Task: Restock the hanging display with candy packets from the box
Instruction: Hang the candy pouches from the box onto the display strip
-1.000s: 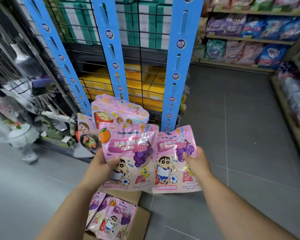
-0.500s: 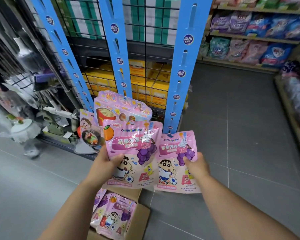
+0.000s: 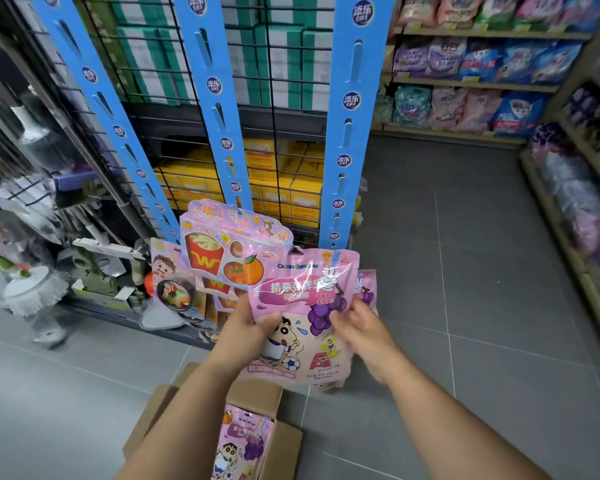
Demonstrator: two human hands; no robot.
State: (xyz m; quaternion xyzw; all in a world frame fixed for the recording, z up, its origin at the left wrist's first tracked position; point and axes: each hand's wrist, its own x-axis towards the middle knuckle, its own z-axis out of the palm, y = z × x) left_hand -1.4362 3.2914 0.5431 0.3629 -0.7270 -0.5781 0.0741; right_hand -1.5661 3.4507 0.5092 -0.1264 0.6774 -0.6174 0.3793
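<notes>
A person's left hand point(image 3: 246, 323) and right hand point(image 3: 357, 327) are gripping a stack of pink candy packets point(image 3: 302, 306) at centre frame, fingers point(image 3: 269, 322) pinching the front packet's lower half. The open cardboard box point(image 3: 257, 396), with more packets inside, is sitting on the floor at the bottom. The blue hanging strips point(image 3: 347, 133) are standing just above. The glossy, overlapping packets could slide apart and drop if one hand lets go to hook a packet.

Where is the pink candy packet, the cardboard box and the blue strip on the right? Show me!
pink candy packet point(image 3: 302, 292): head view, on its purple title band.
cardboard box point(image 3: 257, 398): head view, on its far inner wall.
right blue strip point(image 3: 349, 133): head view, mid-length on its face.
</notes>
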